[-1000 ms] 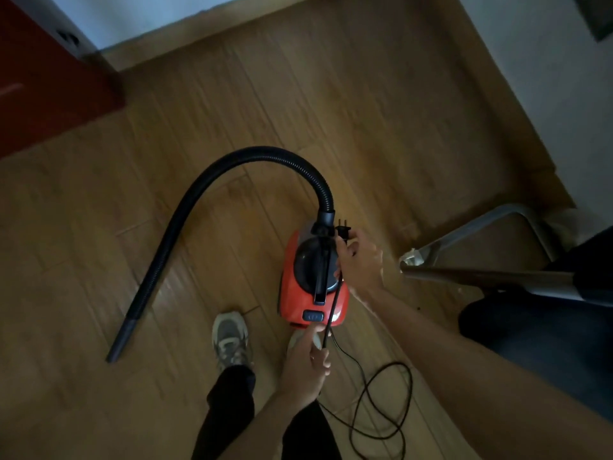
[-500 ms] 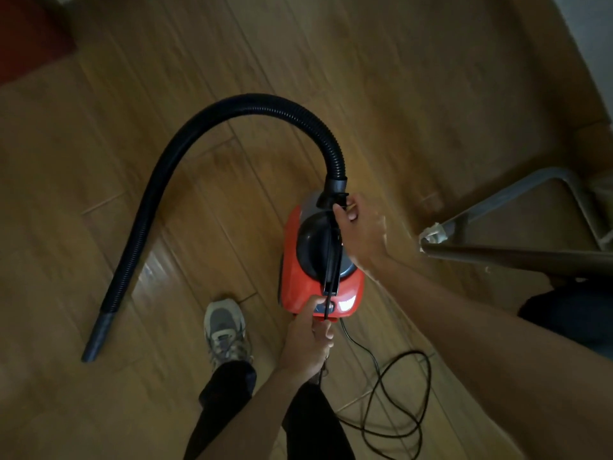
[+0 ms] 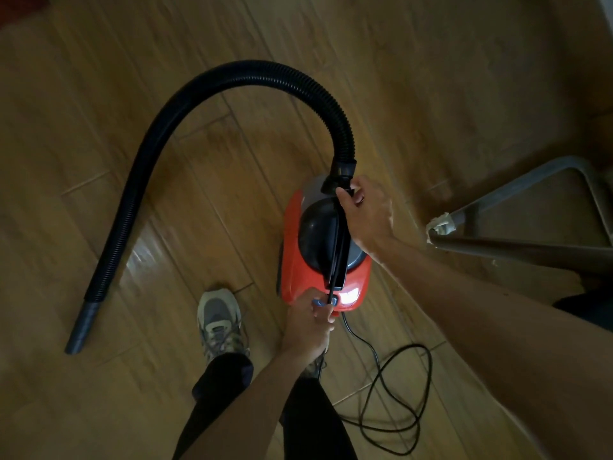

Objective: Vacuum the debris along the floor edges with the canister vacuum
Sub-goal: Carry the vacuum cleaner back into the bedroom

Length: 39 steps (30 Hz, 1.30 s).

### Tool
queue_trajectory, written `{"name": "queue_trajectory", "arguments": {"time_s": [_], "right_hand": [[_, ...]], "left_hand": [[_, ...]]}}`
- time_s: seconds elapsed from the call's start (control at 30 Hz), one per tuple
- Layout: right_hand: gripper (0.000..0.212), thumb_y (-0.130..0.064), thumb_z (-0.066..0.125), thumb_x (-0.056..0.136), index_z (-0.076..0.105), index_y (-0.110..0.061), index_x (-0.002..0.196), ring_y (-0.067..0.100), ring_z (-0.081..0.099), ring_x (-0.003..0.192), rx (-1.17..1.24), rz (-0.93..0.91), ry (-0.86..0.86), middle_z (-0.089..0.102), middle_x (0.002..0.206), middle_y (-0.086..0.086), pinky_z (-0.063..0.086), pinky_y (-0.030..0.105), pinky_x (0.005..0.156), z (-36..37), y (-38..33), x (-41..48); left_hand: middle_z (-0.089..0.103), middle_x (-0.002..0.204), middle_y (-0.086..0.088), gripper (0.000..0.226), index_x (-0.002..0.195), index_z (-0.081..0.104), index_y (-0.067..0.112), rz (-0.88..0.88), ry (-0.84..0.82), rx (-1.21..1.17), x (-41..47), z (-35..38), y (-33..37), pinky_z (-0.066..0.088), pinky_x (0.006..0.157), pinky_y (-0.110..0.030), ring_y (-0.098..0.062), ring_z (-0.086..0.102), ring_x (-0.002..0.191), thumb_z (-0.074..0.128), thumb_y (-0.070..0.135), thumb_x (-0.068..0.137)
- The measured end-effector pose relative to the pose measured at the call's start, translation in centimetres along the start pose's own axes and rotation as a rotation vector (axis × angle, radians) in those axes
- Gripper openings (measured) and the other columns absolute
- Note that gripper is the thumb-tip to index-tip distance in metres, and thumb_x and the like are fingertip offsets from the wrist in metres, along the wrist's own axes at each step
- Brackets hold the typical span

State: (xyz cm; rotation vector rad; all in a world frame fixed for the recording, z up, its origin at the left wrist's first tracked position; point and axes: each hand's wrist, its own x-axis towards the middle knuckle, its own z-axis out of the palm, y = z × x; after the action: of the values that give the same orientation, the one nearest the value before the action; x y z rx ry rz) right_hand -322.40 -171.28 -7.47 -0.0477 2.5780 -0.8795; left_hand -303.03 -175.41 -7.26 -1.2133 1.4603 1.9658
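- Canister vacuum (image 3: 295,260): red body with a dark dome on top. It sits on the wooden floor (image 3: 99,161) just ahead of the person's feet, near frame centre.
- Hose (image 3: 205,91): black and ribbed. It rises from the socket at the vacuum's front end, arcs up and over to the left, then runs down along the boards.
- Nozzle (image 3: 81,327): a plain dark tube end lying on the floor, well to the left of the vacuum. Neither hand is near it.
- Right hand (image 3: 368,214): it is at the front of the vacuum, just beside the hose socket. Its fingers (image 3: 356,194) are curled and grip the upper end of the power cord (image 3: 430,376). What sits inside the fist is hidden.
- Left hand (image 3: 308,327): it is at the rear of the vacuum. Its fingers (image 3: 323,315) are closed in a pinch on the same cord where it meets the red casing.
- A thin run of cord is stretched straight between the two hands, lying along the black carry handle (image 3: 340,260).
- The rest of the cord leaves the rear of the vacuum and lies in loose overlapping loops on the floor, to the right of the person's legs.
- Grey laced shoe (image 3: 220,323) planted flat to the left of the vacuum's rear, with a dark trouser leg (image 3: 219,386) above it.
- Metal tube frame (image 3: 517,184) at the right edge, apart from the vacuum, with pale wrapping on its near corner.
- Light is dim, with a bright reflection on the rear casing.
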Motion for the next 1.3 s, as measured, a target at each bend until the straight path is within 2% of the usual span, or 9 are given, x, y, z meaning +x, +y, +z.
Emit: {"name": "queue_trajectory", "arguments": {"time_s": [0.13,0.3,0.37,0.47,0.57,0.7,0.83,0.97,1.3], "right_hand": [[0.021,-0.03,0.061,0.096,0.063,-0.011,0.104,0.014,0.056,0.075,0.032,0.064,-0.01,0.061,0.084,0.001,0.038,0.024,0.057,0.2,-0.3,0.3],[0.025,-0.033,0.06,0.097,0.064,-0.009,0.103,0.019,0.06,0.078,-0.06,0.154,-0.143,0.064,0.088,0.004,0.041,0.026,0.056,-0.6,-1.3,0.5],[0.031,-0.036,0.059,0.096,0.063,-0.007,0.107,0.025,0.065,0.082,-0.13,0.14,-0.23,0.066,0.094,0.011,0.048,0.031,0.063,-1.4,-2.2,0.3],[0.038,-0.042,0.06,0.093,0.06,-0.009,0.111,0.026,0.064,0.085,-0.226,0.056,-0.313,0.064,0.1,0.012,0.05,0.035,0.067,-3.6,-4.6,-0.5],[0.04,-0.051,0.059,0.088,0.055,-0.018,0.11,0.025,0.062,0.09,-0.306,-0.048,-0.371,0.062,0.104,0.009,0.056,0.043,0.077,-6.4,-7.5,-1.3],[0.062,-0.051,0.057,0.094,0.037,-0.016,0.142,0.029,0.052,0.117,-0.496,-0.165,-0.46,0.05,0.132,0.013,0.049,0.045,0.094,-11.2,-13.5,-2.8],[0.074,-0.052,0.054,0.096,0.022,-0.017,0.153,0.027,0.047,0.127,-0.536,-0.241,-0.46,0.043,0.144,0.012,0.045,0.04,0.101,-15.3,-19.2,-4.5],[0.077,-0.055,0.053,0.094,0.018,-0.022,0.155,0.026,0.051,0.123,-0.535,-0.264,-0.442,0.046,0.142,0.01,0.048,0.04,0.098,-17.3,-23.2,-5.6],[0.079,-0.056,0.052,0.094,0.015,-0.022,0.156,0.021,0.053,0.12,-0.548,-0.223,-0.398,0.045,0.144,0.007,0.05,0.037,0.097,-16.7,-26.7,-8.6]], "left_hand": [[0.065,0.076,-0.004,0.019,0.083,0.058,0.02,0.095,0.016,0.212,-0.1,-0.6,-0.5,0.059,0.067,-0.038,-0.017,0.067,0.07,0.057,0.007,0.096],[0.064,0.098,0.006,0.015,0.107,0.055,0.022,0.12,0.043,0.312,-1.1,-1.3,0.6,0.051,0.072,-0.013,-0.014,0.065,0.093,0.061,0.015,0.095],[0.061,0.107,0.004,0.034,0.123,0.049,0.015,0.111,0.037,0.349,-1.3,-2.3,1.9,0.049,0.076,-0.009,-0.012,0.062,0.1,0.064,0.019,0.093],[0.061,0.113,0.002,0.057,0.129,0.047,0.013,0.136,-0.011,0.446,-2.1,-4.5,5.7,0.051,0.085,-0.023,-0.017,0.063,0.105,0.063,0.042,0.083],[0.056,0.124,-0.003,0.072,0.135,0.046,0.01,0.074,0.125,0.731,-2.8,-7.8,10.9,0.045,0.097,-0.034,-0.023,0.056,0.117,0.06,0.057,0.082],[0.056,0.13,-0.008,0.109,0.134,0.048,0.01,0.07,0.128,1.018,-3.1,-13.7,17.5,0.037,0.11,-0.043,-0.026,0.053,0.124,0.026,0.093,0.067],[0.044,0.144,-0.013,0.086,0.149,0.027,0.01,0.179,0.221,1.187,-7.5,-17.3,27.3,0.039,0.108,-0.046,-0.03,0.047,0.128,0.048,0.065,0.087],[0.035,0.15,-0.017,0.086,0.154,0.012,0.011,0.225,0.241,1.334,-10.6,-20.0,33.7,0.034,0.111,-0.047,-0.034,0.04,0.134,0.048,0.059,0.093],[0.041,0.144,-0.016,0.086,0.151,0.014,0.013,0.236,0.246,1.405,-14.1,-26.6,36.8,0.039,0.107,-0.049,-0.033,0.043,0.129,0.05,0.06,0.09]]}}
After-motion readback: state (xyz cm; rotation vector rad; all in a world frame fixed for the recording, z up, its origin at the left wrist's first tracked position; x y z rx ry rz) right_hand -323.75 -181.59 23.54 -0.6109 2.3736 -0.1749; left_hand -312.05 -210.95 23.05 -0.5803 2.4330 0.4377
